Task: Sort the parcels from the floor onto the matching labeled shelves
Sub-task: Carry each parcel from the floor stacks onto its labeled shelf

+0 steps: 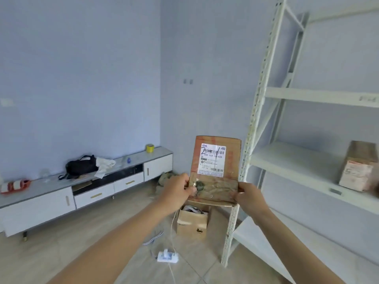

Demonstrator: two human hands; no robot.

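both hands are holding up a flat cardboard parcel (215,167) at centre frame, left hand (176,190) pinching its lower left corner, right hand (249,196) gripping the lower right. one parcel on the shelf (360,166) is already sitting at right; an open box (191,223) is waiting on the floor below, so sorting seems partway.

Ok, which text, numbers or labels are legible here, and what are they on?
"505-101 16-626": white shipping label on the held parcel.
Handwritten "2" and a slash: same label.
"101 16": lower on that label, faint.
Shelf-edge tag: blurred.
Shelved box label: unreadable.
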